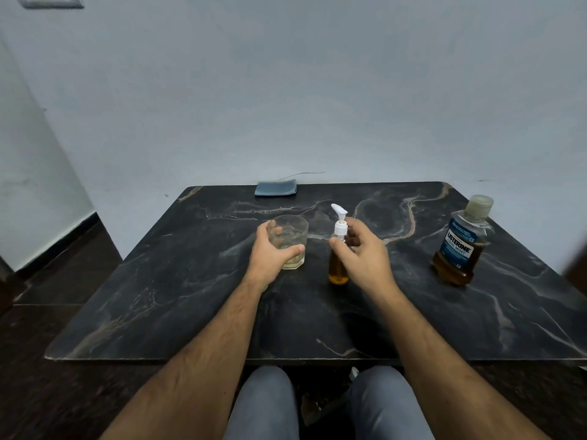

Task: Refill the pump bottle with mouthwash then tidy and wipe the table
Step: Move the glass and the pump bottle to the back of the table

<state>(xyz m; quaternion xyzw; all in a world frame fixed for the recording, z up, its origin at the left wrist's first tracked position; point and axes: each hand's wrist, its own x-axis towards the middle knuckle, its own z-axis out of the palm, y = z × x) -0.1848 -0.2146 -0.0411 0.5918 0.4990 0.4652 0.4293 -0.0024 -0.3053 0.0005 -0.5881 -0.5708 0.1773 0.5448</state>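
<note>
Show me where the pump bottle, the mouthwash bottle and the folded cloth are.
pump bottle [338,272]: head view, on its amber-filled lower body.
mouthwash bottle [460,246]: head view, on its blue label.
folded cloth [275,188]: head view, on its top face, at the table's far edge.

Right hand [362,252] hides pump bottle [338,268] neck; mouthwash bottle [460,246] small print unreadable.

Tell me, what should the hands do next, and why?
Probably move the glass aside to tidy up. The pump bottle looks filled and capped, the left hand already grips the glass, and the blue cloth waits at the far edge for wiping.
</note>
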